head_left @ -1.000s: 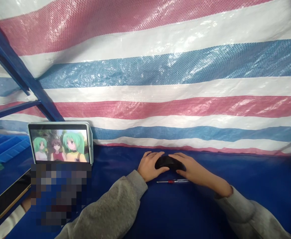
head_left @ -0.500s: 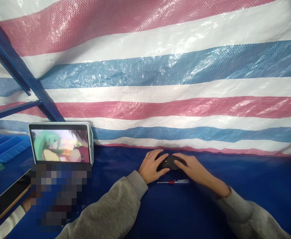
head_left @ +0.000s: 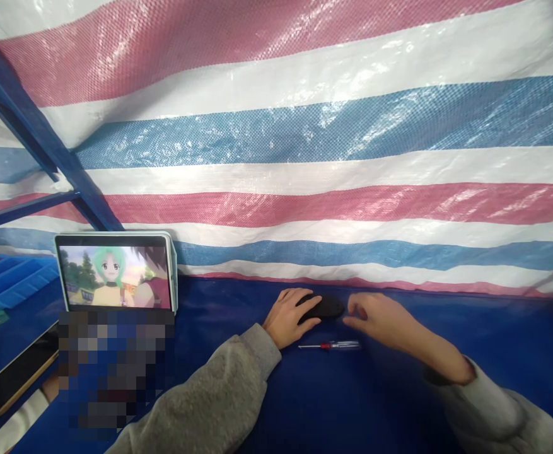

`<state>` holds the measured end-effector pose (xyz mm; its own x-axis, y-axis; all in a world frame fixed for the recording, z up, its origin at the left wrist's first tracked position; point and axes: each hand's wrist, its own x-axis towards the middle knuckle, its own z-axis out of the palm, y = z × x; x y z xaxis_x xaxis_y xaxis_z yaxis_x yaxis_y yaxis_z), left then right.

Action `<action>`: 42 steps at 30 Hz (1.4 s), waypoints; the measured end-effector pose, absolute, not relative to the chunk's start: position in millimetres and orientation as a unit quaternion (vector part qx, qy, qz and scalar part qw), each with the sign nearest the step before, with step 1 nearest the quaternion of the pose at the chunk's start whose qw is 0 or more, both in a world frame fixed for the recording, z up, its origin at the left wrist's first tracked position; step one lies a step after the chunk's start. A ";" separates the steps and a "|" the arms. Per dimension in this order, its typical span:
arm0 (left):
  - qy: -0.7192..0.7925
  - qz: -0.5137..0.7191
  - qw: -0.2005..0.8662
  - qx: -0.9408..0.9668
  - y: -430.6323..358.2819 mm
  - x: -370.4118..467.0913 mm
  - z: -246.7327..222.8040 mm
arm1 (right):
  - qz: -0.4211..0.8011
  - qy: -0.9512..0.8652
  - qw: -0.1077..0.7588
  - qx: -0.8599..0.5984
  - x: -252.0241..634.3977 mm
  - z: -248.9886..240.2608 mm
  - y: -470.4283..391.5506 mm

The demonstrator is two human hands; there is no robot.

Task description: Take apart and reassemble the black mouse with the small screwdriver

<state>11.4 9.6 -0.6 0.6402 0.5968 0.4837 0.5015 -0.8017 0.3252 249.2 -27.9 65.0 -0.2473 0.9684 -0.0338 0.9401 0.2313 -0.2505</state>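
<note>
A black computer mouse (head_left: pixel 329 307) lies on the blue table surface. My left hand (head_left: pixel 291 317) grips its left end, fingers over the top and thumb along the near side. Just right of the mouse, my right hand (head_left: pixel 381 320) hovers apart from it. Its fingers are curled, with a gap between them and the thumb, and nothing shows in them. On the near side of the mouse lies a small screwdriver (head_left: pixel 345 345) with a clear handle, a red collar and its tip pointing left; neither hand touches it.
At the left a tablet (head_left: pixel 115 277) stands propped up, playing a cartoon. A phone (head_left: pixel 16 372), another person's light sleeve (head_left: pixel 21 421) and a blurred-out patch are in front of it. Blue trays (head_left: pixel 25 277) and a blue metal post (head_left: pixel 44 132) stand farther left. Striped sheeting (head_left: pixel 328 139) hangs behind.
My right hand has let go of the mouse and drawn back to the right. My left hand stays on the mouse, and the screwdriver has not moved. The tablet's picture differs.
</note>
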 end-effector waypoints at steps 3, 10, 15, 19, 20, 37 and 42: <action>0.309 0.300 0.086 0.899 8.6 11.8 0.4 | 0.162 -0.818 -0.011 -0.552 252.8 60.1 -34.1; 0.308 0.309 0.083 0.896 7.7 12.6 1.0 | 0.156 -0.836 -0.001 -0.525 249.5 54.0 -40.4; 0.302 0.349 0.105 0.881 5.5 12.2 6.3 | 0.182 -0.831 0.014 -0.526 247.2 76.9 -38.1; 0.293 0.398 0.130 0.860 2.8 10.7 10.5 | 0.236 -0.819 0.080 -0.517 238.3 104.9 -32.7; 0.292 0.406 0.135 0.856 2.3 10.3 11.1 | 0.245 -0.817 0.091 -0.514 235.0 113.1 -31.7; 0.345 0.498 0.151 0.781 2.8 8.8 16.3 | 0.228 -0.718 0.379 -0.537 219.0 141.4 -32.8; 0.353 0.506 0.140 0.775 6.9 10.4 11.4 | 0.223 -0.716 0.387 -0.537 219.6 140.8 -32.9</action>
<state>10.4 6.9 11.4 0.2396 0.6880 0.6850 0.4045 -0.7122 0.5738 219.6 -32.9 140.8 -0.1234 0.9415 0.3136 0.5967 0.3229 -0.7347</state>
